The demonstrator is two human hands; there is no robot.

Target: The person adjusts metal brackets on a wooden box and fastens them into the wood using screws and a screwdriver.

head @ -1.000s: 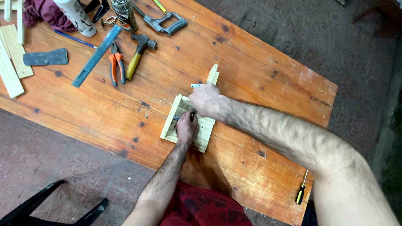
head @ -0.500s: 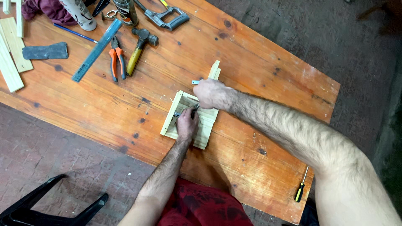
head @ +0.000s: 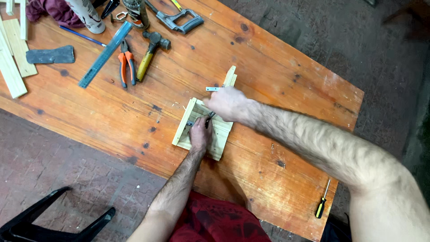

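A small pale wooden box frame (head: 182, 130) lies on the orange wooden table (head: 277, 80). My left hand (head: 200, 134) rests on the frame, its fingers pinching a small metal bracket (head: 191, 123) against the wood. My right hand (head: 226, 103) reaches in from the right and grips a thin dark tool (head: 208, 120) whose tip points down at the bracket. Just beyond the right hand are a second flat metal bracket (head: 212, 88) and a short upright wood block (head: 230, 77).
At the back left lie orange-handled pliers (head: 126, 67), a hammer (head: 150, 56), a metal ruler (head: 105, 54), a blue pencil (head: 83, 36), a grey clamp (head: 179, 21), wood strips (head: 13, 58) and a dark wedge (head: 49, 54). A yellow-handled screwdriver (head: 322, 204) sits by the near right edge. A black stool (head: 53, 219) stands lower left.
Both hands stay at the wooden frame. My right hand has shifted slightly along its far edge, and the tool tip now meets the bracket under my left fingers.
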